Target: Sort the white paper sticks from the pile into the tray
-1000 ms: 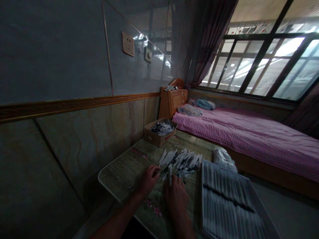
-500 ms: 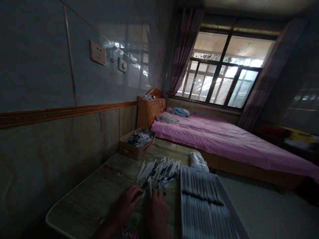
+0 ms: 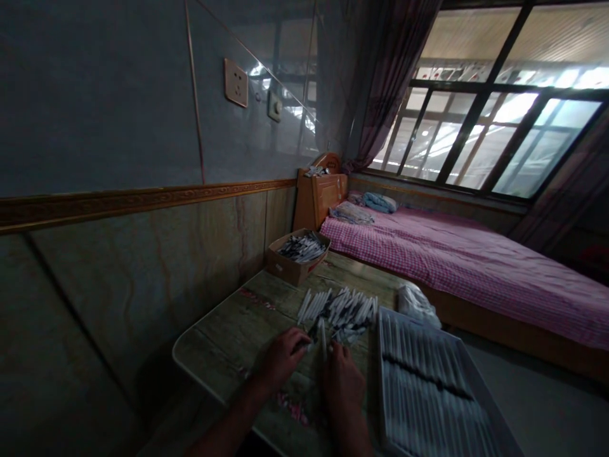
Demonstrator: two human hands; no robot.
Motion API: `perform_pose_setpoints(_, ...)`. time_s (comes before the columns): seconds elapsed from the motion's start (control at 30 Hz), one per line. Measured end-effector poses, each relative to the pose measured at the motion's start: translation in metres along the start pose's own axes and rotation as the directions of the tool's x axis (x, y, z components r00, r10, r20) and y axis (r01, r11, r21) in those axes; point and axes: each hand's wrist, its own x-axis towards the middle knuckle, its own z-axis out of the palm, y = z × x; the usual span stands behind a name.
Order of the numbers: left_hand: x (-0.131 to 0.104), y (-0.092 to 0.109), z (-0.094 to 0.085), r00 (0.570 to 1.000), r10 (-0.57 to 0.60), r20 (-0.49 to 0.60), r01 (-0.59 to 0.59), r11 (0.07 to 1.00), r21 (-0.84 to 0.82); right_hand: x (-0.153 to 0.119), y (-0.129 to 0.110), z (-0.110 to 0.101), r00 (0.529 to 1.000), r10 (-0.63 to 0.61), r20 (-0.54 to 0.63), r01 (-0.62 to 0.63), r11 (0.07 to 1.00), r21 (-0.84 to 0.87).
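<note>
My right hand (image 3: 343, 371) is closed on a slim white pen (image 3: 324, 341), which stands nearly upright at its fingertips. To its left, my left hand (image 3: 285, 355) has thumb and fingers pinched together near the same pen; a small dark piece shows by the fingertips, too blurred to name. Just beyond both hands lies a loose pile of white pens (image 3: 353, 308) with dark parts among them. A grey tray (image 3: 495, 387) at the right holds rows of long white pens, crossed by a dark band.
A cardboard box (image 3: 291, 270) filled with dark and white pieces stands at the table's far left corner, near the wall. Behind the tray sits a clear plastic bag (image 3: 417, 304). The patterned table (image 3: 228, 339) adjoins a bed (image 3: 428, 254) with a pink checked cover.
The view has swung left, so everything appears further right. My hands keep nearly the same pose by the pile, with the white pen still at the right fingertips.
</note>
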Motion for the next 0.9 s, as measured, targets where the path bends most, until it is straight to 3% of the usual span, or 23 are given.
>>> perform_pose_setpoints(0.27,-0.001,0.003,-0.001,0.999,-0.001,0.033,0.000,1.000,0.007,-0.006,-0.003,0.000,0.993,-0.076,-0.091,0.081,0.996,0.043)
perform_pose_setpoints(0.57,-0.001,0.009,-0.004,0.999,0.003,0.049,-0.005,0.999,0.039,-0.001,0.002,0.003,1.000,-0.013,-0.025,0.012,1.000,-0.020)
perform_pose_setpoints(0.73,-0.002,0.012,-0.006,0.990,0.032,0.138,-0.052,0.989,0.140,-0.004,0.000,0.002,0.999,-0.044,-0.030,0.043,0.998,-0.039)
perform_pose_setpoints(0.9,-0.004,0.016,-0.007,0.986,0.050,0.160,-0.078,0.981,0.177,-0.005,-0.005,-0.001,0.997,-0.073,-0.040,0.072,0.997,-0.029)
